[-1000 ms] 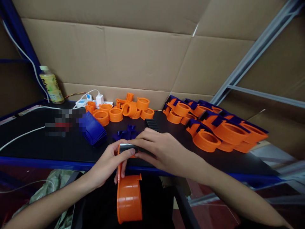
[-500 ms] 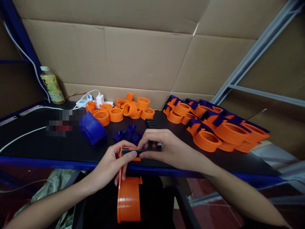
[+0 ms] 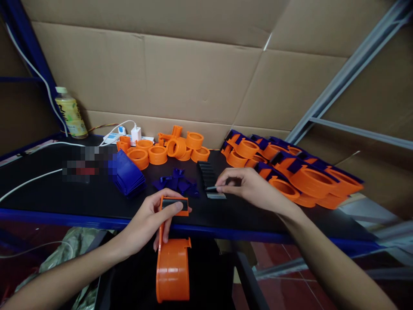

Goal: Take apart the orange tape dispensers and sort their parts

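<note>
My left hand (image 3: 150, 221) is closed around the upper end of an orange plastic tape dispenser (image 3: 174, 271), whose round drum hangs below the table edge. Across that upper end lies a black piece (image 3: 168, 204), pressed by my left thumb. Over the table, my right hand (image 3: 250, 187) pinches the end of a thin metal strip (image 3: 211, 188). Beneath the strip is a row of black pieces (image 3: 205, 171), with silver strips (image 3: 216, 196) at its near end. Small dark blue plastic parts (image 3: 176, 181) lie between the two hands, farther back.
Loose orange dispenser bodies (image 3: 158, 155) sit along the cardboard wall (image 3: 200, 77). Orange-and-blue dispensers (image 3: 316, 176) are piled at the right. To the left are a stack of blue pieces (image 3: 129, 173), a power strip with white cables, and a drink bottle (image 3: 71, 114).
My right hand has left the dispenser's upper end and moved right to the row of pieces, pinching a metal strip. My left hand still holds the dispenser in nearly the same place.
</note>
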### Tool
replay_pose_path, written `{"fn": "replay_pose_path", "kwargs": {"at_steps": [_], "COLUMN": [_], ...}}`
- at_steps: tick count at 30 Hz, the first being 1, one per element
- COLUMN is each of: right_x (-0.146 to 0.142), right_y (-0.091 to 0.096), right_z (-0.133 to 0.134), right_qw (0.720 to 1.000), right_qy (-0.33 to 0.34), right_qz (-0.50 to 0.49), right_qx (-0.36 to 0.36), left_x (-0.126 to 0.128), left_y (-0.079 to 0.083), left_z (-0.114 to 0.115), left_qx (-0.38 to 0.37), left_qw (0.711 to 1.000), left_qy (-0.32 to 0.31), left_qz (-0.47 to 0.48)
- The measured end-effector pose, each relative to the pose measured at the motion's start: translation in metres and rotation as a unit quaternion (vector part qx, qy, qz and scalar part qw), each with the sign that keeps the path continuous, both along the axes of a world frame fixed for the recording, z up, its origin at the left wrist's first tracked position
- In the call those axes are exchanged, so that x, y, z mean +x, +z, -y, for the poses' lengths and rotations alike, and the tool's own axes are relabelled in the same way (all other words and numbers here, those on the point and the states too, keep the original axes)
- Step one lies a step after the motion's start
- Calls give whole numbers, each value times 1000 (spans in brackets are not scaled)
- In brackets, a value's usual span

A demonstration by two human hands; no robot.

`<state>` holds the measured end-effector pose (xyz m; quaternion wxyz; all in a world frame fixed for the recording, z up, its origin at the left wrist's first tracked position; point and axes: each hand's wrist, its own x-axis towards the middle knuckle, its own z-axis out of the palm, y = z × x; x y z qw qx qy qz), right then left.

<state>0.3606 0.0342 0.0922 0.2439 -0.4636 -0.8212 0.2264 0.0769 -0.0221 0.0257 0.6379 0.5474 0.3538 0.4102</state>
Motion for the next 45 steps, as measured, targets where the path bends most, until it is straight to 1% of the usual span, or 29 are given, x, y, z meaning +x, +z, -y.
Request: {"fn": "replay_pose_path", "kwargs": {"at_steps": [3, 7, 9, 14, 17, 20, 24, 26, 28, 29, 31, 33, 34, 36, 38, 41, 45], "right_x": [12, 19, 19, 19, 20, 19, 18, 16, 9, 3, -14, -34, -43, -58, -63, -57, -29], "right_y": [-12, -24, -28, -38, -42, -42, -37, -32, -25, -21, -16, -14, -15, -20, -25, -26, -17], "right_z": [0, 0, -2, -6, -8, -7, -4, 0, 11, 19, 37, 54, 61, 69, 70, 69, 68], "right_qw": [1000, 997, 995, 997, 997, 997, 997, 996, 995, 993, 986, 969, 957, 934, 921, 922, 930], "right_qy": [6, 15, 24, 6, -1, -3, 13, 10, 2, 11, 69, 134, 149, 142, 133, 131, 102], "right_qz": [4, 28, 32, 30, 28, 19, 27, 30, 15, 7, 4, 24, 37, 53, 61, 73, 85], "right_qx": [3, 70, 86, 78, 73, 73, 73, 79, 103, 118, 153, 208, 246, 323, 361, 356, 344], "left_x": [0, 2, 3, 3, 3, 3, 3, 4, 5, 5, 7, 8, 9, 10, 10, 10, 8], "left_y": [0, 0, 0, 1, 2, 0, -2, -3, -2, -1, 0, 1, 1, 1, 0, 1, 3], "left_z": [0, 2, 3, 4, 4, 3, 2, 2, 3, 3, 4, 5, 6, 6, 7, 7, 7], "left_qx": [0, 5, 8, 16, 26, 37, 44, 46, 48, 48, 48, 50, 53, 58, 59, 54, 38], "left_qw": [1000, 1000, 999, 998, 998, 997, 996, 996, 996, 996, 995, 995, 995, 995, 995, 995, 996], "left_qy": [-3, -4, -2, -2, -3, -7, -8, -9, -9, -9, -11, -14, -17, -21, -25, -21, -14], "left_qz": [-10, -27, -36, -53, -65, -73, -72, -74, -78, -79, -84, -86, -86, -84, -83, -80, -78]}}
